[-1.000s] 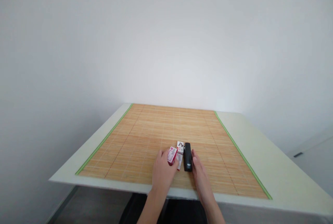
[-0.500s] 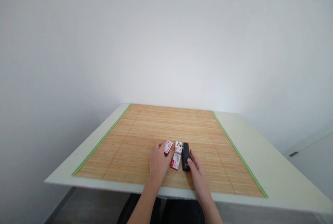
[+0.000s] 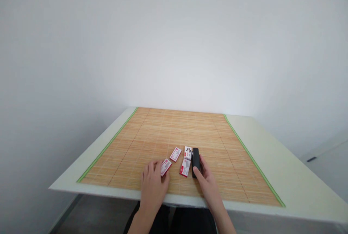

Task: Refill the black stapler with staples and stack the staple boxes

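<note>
My left hand [image 3: 153,186] lies flat on the bamboo mat [image 3: 152,136], fingers stretched out, its thumb side touching a small red-and-white box [image 3: 165,167]. Three more such boxes lie to the right: one [image 3: 175,154] farther back, one [image 3: 188,152] against the stapler, one [image 3: 185,169] in front of it. My right hand [image 3: 207,180] grips the near end of a black stapler [image 3: 195,157], which lies flat and points away from me.
The mat has green side edges and covers most of a pale table [image 3: 274,161]. The table's near edge [image 3: 190,203] runs just under my wrists. A white wall stands behind, and a grey floor shows below left.
My left hand has drawn back left and toward me, leaving one box on the mat and bringing another down by its fingers. The right hand has stayed at the stapler.
</note>
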A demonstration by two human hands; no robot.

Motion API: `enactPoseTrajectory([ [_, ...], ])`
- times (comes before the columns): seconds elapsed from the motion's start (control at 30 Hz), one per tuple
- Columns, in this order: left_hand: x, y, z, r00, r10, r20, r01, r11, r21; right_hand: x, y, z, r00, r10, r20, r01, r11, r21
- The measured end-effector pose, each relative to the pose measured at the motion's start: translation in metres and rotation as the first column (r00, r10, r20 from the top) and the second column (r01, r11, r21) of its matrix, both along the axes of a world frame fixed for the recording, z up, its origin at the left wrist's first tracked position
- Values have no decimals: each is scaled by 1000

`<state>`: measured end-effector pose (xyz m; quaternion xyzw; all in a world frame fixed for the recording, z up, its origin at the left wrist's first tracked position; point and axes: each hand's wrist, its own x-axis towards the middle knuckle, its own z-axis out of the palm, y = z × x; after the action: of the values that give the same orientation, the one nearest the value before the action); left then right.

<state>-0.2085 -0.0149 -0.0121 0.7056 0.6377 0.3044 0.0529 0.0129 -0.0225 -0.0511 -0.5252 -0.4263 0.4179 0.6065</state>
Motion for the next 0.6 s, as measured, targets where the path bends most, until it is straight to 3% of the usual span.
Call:
enactPoseTrajectory([
  [0.2,31,-7,9,976,-213,-49,214,976,26,-10,-4,9,958,-60,280,65,998,-9],
  [0.47,43,25,15,989,-132,-72,132,991,1,-15,-6,9,913,-131,386,128,991,34],
  [0.6,56,25,20,976,-218,-18,219,976,20,-14,-4,5,922,-124,367,125,992,20],
])
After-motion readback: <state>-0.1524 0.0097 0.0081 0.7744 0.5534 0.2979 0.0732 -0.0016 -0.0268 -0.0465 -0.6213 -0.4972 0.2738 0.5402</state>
